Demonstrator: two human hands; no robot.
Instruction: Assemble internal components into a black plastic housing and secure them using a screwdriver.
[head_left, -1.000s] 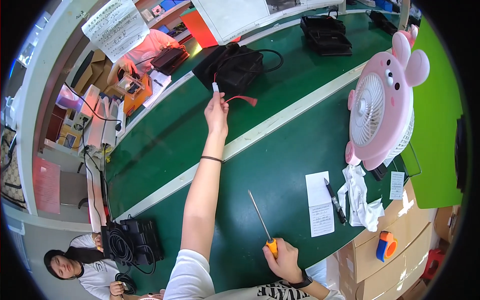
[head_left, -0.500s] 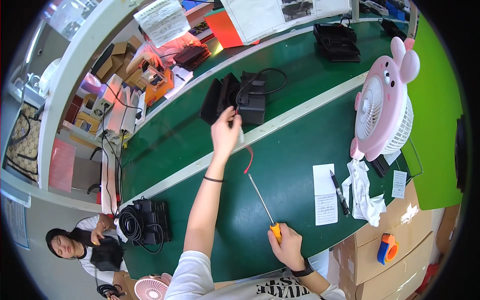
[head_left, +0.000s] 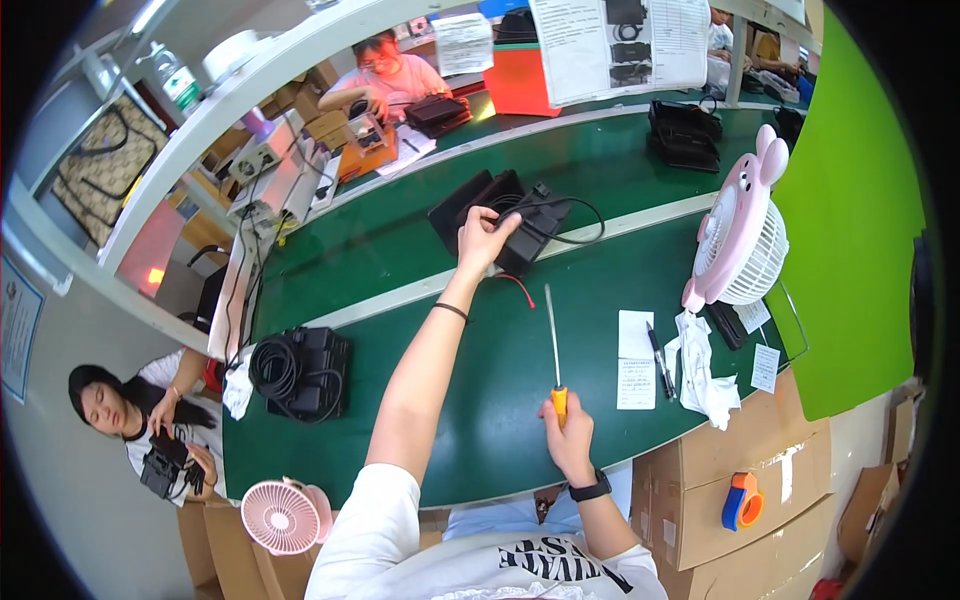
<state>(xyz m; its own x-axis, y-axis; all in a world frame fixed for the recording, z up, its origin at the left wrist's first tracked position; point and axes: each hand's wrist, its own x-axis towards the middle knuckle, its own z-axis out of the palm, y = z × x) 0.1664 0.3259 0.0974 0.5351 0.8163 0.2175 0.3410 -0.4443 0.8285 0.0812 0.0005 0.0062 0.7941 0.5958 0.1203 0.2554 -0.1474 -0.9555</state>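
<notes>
A black device with a looped black cable lies on the green bench, against the white strip crossing it. The left hand is at it, fingers bent inward; whether they grip the case or the cable I cannot tell. A red wire trails toward the near side. The right hand is closed around the orange-yellow handle of a screwdriver, its tip pointing away from the body, just beside the wire's end.

Farther right lie a white slip with small lines of writing, a black pen, a crumpled white cloth and a pink fan. A lined tag hangs at the bench edge. Beyond, printed sheets show pictures and fine text; upper left, a bottle carries a green label. Bold black letters cross the wearer's white shirt.
</notes>
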